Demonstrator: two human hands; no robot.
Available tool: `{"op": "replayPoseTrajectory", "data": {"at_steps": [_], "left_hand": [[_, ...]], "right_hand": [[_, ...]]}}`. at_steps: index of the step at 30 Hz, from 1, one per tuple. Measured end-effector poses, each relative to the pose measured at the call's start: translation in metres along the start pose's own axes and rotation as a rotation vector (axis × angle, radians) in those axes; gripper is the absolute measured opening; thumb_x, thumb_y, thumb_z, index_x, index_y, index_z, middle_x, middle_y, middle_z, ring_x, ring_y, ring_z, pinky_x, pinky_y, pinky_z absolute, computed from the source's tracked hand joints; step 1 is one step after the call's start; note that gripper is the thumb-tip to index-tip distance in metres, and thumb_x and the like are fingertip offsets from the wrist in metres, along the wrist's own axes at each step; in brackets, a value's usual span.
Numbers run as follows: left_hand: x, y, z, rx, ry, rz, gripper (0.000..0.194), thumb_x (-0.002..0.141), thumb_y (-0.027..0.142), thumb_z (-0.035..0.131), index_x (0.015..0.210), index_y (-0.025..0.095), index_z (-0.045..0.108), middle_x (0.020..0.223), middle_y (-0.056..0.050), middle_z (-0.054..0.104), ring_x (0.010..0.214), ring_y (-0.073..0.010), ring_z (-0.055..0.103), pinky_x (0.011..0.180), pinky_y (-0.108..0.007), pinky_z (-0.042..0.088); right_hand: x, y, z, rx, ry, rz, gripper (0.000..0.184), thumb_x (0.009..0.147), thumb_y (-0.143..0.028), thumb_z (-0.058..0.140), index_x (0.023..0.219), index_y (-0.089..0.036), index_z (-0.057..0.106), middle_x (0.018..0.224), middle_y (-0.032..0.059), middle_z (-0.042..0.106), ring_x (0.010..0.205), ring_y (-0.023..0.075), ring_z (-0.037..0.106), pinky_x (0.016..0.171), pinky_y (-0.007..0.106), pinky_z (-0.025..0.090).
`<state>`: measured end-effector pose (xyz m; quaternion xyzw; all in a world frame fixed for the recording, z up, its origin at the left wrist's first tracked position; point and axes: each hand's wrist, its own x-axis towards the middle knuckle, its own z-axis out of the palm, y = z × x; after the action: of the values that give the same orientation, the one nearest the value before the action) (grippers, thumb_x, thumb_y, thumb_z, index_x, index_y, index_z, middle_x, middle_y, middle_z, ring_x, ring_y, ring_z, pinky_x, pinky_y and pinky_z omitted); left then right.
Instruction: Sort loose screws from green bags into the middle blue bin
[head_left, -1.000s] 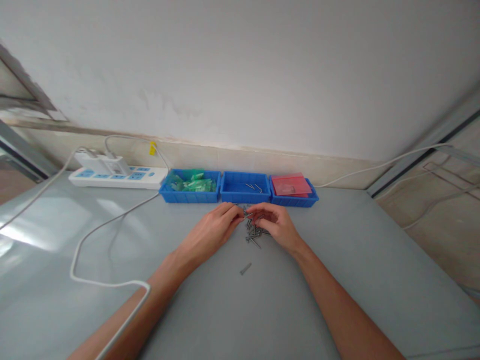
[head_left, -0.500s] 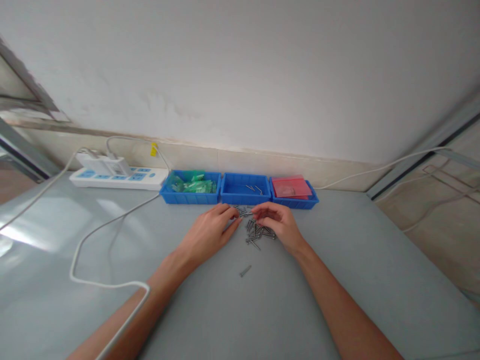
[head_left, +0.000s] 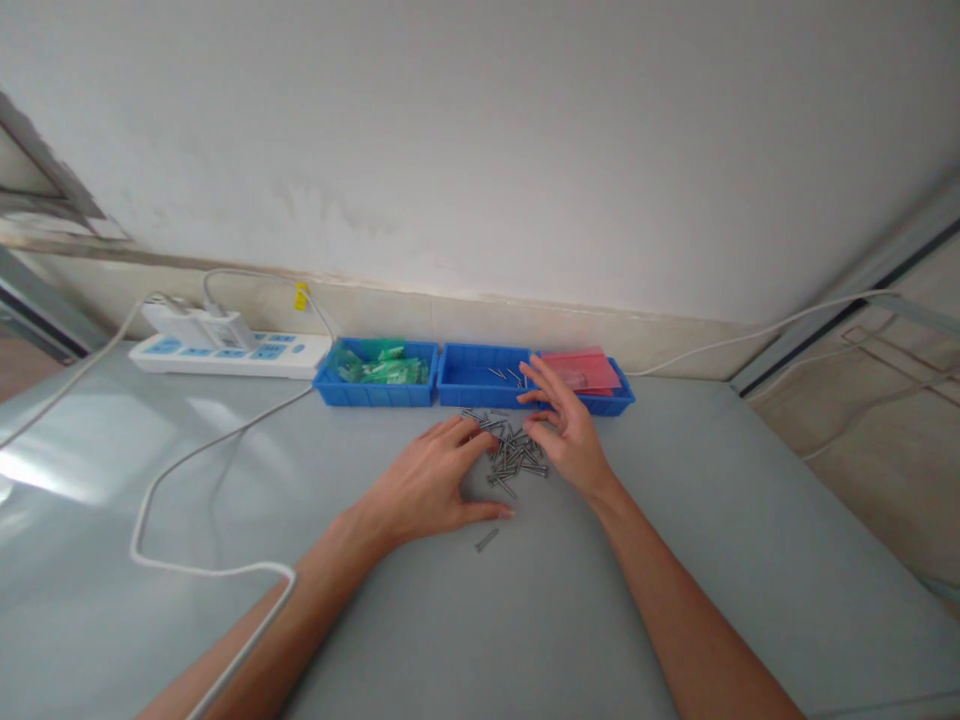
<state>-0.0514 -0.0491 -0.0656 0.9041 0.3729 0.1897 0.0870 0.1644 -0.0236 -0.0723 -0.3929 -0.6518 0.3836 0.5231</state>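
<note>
Currently: Both Hands Spreading at the Screw Pile

3 blue bins are standing in a row along the wall (head_left: 480, 180): the left bin (head_left: 375, 397) is holding green packets (head_left: 394, 372), the middle bin (head_left: 476, 397) a few screws, the right bin (head_left: 616, 405) red packets (head_left: 589, 371). A power strip (head_left: 289, 364) is lying beside the left bin. A white cable (head_left: 187, 571) is crossing the view of the left forearm.

Compared with 0.5 s earlier, the left hand (head_left: 435, 482) is opening its thumb wide while its fingers are touching the screw pile (head_left: 516, 455); the right hand (head_left: 568, 428) is extending its fingers, spread apart, partly hiding the middle and right bins.

The grey metal screws are lying crisscrossed on the table (head_left: 675, 560) between the hands; 1 loose screw (head_left: 487, 540) is lying nearer the camera.
</note>
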Motion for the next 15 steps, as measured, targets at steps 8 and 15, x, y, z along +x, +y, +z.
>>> {"op": "replayPoseTrajectory", "data": {"at_steps": [8,15], "left_hand": [[0.002,-0.003,0.001,0.011,-0.005,-0.023,0.043,0.086,0.056,0.072,0.108,0.019,0.063,0.109,-0.01,0.063,0.104,-0.0292,0.061,0.091,-0.042,0.052],[-0.001,0.003,-0.013,-0.123,0.003,0.08,0.081,0.058,0.077,0.081,0.112,0.02,0.061,0.107,-0.008,0.059,0.097,-0.0272,0.059,0.086,-0.04,0.052]], "right_hand": [[-0.004,-0.001,0.0,-0.114,-0.002,-0.025,0.058,0.076,-0.009,0.056,0.131,-0.026,0.061,0.129,0.0087,0.069,0.084,0.0157,0.068,0.075,0.031,0.055],[-0.005,-0.003,0.001,-0.108,-0.003,-0.026,0.051,0.078,-0.01,0.057,0.126,-0.025,0.063,0.12,0.0079,0.071,0.076,0.0145,0.066,0.075,0.031,0.055]]}}
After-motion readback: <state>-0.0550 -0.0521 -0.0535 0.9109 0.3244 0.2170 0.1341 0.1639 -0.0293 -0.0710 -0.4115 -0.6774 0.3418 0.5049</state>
